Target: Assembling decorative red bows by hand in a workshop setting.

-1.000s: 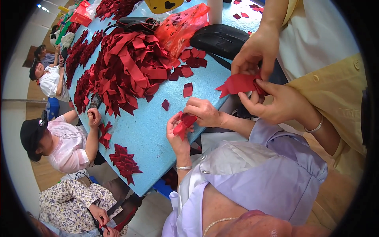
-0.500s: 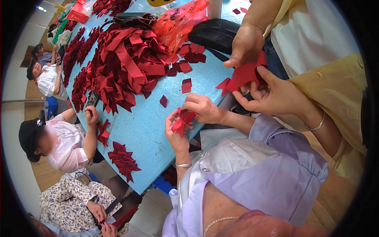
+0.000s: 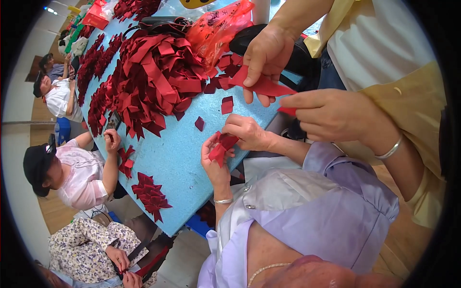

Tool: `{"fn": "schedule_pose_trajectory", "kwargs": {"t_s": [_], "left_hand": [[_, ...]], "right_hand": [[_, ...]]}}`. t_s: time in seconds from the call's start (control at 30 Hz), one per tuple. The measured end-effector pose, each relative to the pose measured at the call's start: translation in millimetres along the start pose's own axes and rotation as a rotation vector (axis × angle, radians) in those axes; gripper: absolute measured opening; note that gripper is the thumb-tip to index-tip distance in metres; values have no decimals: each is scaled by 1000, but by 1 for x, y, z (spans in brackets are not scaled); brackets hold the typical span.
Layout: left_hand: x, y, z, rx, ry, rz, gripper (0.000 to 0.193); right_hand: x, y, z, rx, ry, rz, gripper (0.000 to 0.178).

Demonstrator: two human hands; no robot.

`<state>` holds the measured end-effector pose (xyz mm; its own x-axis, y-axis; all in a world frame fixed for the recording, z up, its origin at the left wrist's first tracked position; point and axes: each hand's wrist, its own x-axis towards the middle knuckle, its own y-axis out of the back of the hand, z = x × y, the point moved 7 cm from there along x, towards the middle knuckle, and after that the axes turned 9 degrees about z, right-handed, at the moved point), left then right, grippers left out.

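My left hand (image 3: 217,161), with a silver bracelet at the wrist, closes around a small folded red ribbon (image 3: 222,150) with notched ends. My right hand (image 3: 248,132) pinches the same ribbon's upper edge with thumb and fingers. Both hands hover just off the near edge of the light blue table (image 3: 185,165). To the right, a co-worker in a yellow overshirt handles a longer red strip (image 3: 264,85); one of their hands (image 3: 269,57) is partly spread under it, the other (image 3: 331,114) grips its near end.
A large heap of red ribbon strips (image 3: 161,77) covers the table's middle, beside an orange-red plastic bag (image 3: 216,31). Loose red squares (image 3: 227,104) lie close by. A pile of notched red pieces (image 3: 151,194) sits at the left edge. Several people sit along the left side.
The co-worker's hands have shifted; the far one moved left over the table, and their red strip now stretches between both hands. My hands and the folded ribbon stay almost still.
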<state>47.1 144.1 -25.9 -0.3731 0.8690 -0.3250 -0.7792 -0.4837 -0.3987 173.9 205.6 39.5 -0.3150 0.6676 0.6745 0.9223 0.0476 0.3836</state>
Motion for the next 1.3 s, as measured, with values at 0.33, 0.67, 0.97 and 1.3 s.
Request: {"fn": "schedule_pose_trajectory", "kwargs": {"t_s": [0.33,0.67,0.97,1.3], "left_hand": [[1,0,0,-55,20,-10,33],[-3,-8,3,-53,23,-24,32],[-1,-4,5,-68,15,-16,31],[-4,16,0,-60,-9,30,32]], "right_hand": [[7,7,-10,-40,4,-37,23],[-2,3,3,-9,-34,-1,22],[63,61,-93,-1565,932,-769,21],[65,60,-97,-1482,931,-707,25]]}}
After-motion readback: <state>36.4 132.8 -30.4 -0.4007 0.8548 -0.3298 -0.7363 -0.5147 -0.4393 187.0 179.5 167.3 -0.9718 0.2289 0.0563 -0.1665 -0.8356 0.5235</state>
